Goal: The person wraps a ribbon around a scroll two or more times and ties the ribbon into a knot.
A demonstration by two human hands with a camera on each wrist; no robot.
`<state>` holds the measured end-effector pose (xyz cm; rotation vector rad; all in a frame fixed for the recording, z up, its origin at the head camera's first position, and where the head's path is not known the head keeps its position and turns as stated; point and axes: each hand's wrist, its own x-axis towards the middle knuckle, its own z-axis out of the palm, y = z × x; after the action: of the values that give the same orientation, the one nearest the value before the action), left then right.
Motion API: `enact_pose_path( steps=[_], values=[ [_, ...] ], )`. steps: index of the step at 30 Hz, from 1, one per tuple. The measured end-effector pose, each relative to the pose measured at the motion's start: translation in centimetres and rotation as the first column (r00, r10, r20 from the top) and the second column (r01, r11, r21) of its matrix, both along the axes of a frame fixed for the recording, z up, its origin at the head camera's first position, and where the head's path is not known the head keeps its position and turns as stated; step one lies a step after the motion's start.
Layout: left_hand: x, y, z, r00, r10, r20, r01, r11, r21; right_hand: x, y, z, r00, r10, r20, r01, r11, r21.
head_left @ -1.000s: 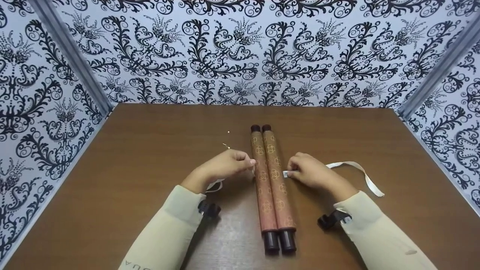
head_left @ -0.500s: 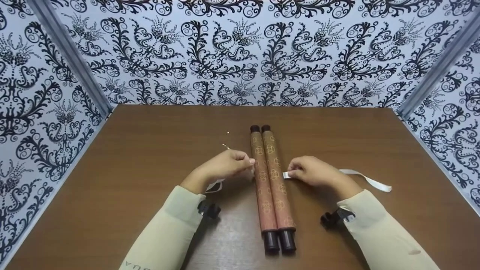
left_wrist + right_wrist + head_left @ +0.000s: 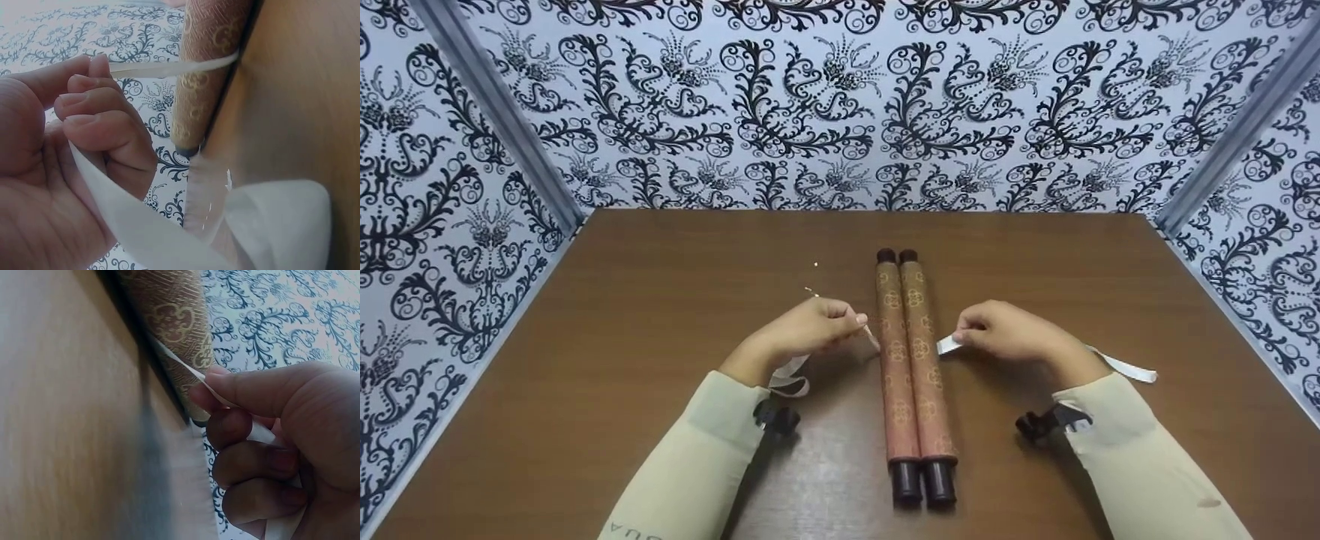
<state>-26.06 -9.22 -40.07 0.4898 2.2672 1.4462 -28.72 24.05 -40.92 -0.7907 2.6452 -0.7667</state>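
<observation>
A two-roller scroll [image 3: 895, 360], red-brown with gold flower patterns and dark end knobs, lies lengthwise on the table. A white ribbon [image 3: 872, 337] emerges from beneath it on both sides. Left of the scroll, my left hand [image 3: 810, 330] pinches the ribbon between thumb and forefinger; in the left wrist view the ribbon's slack length [image 3: 129, 216] trails from under the curled fingers. On the opposite side my right hand [image 3: 1016, 330] pinches the other stretch, which runs taut from the scroll's underside in the right wrist view. Its loose tail [image 3: 1129, 368] sticks out behind that wrist.
The brown wooden table [image 3: 675, 270] meets a patterned black-and-white wall [image 3: 840, 105] at the back, with similar panels on both sides. Small bright specks [image 3: 812, 292] show on the tabletop beyond my left hand. Each wrist wears a black camera mount [image 3: 1039, 426].
My right hand has moved right, and more ribbon shows between it and the scroll. The scroll has shifted slightly right, baring ribbon beside my left hand, which has barely moved.
</observation>
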Motion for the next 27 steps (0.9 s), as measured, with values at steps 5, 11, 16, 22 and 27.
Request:
enact_pose_path(
  steps=[5,11,16,22,27],
  values=[
    [-0.1,0.0,-0.2,1.0,0.014,0.027,-0.014,1.0,0.001,-0.2,0.6,-0.1,0.999,-0.022,0.027,0.023,0.999,-0.029],
    [-0.2,0.0,-0.5,0.998,0.054,0.037,-0.054,0.998,-0.02,-0.3,1.0,0.0,0.999,-0.013,0.03,0.013,1.0,-0.012],
    [-0.2,0.0,-0.5,0.998,0.061,0.02,-0.059,0.996,-0.065,-0.4,2.0,0.8,0.998,-0.04,0.042,0.039,0.999,0.016],
    [-0.2,0.0,-0.6,0.999,0.049,0.014,-0.048,0.996,-0.079,-0.4,3.6,2.0,0.997,-0.071,0.029,0.071,0.997,0.011],
    [-0.2,-0.1,-0.7,0.998,0.041,0.046,-0.039,0.998,-0.056,-0.4,4.7,2.7,0.997,-0.08,0.024,0.08,0.997,0.006]
  ],
)
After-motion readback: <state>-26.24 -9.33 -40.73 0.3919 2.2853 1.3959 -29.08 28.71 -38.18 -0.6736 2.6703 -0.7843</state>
